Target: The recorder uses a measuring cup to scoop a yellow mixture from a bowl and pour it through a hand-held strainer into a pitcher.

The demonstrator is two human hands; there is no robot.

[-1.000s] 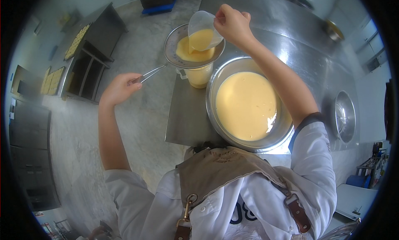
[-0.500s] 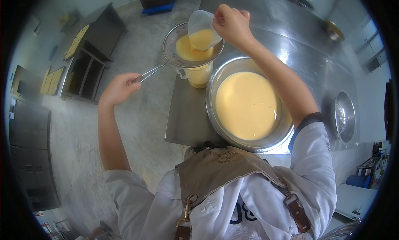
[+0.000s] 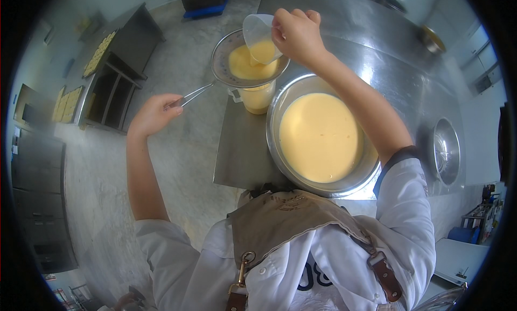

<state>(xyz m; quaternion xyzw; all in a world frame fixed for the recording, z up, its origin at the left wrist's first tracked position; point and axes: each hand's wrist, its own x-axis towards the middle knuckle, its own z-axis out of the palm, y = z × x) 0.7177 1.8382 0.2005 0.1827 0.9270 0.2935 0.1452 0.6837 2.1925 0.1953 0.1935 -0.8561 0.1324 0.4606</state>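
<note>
The right hand (image 3: 297, 35) is clamped on a clear cup (image 3: 257, 35), tipped so its mouth points down and left of the hand into the sieve (image 3: 226, 50) just below. The left hand (image 3: 155, 113) pinches the sieve's handle (image 3: 195, 94), whose long axis runs up and right from that hand to the jug (image 3: 257, 98) under the sieve, beside the bowl (image 3: 280, 95) of yellow batter

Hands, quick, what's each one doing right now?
Left hand: closed on the sieve handle.
Right hand: closed on a tilted clear cup of yellow batter, over the sieve.
</note>
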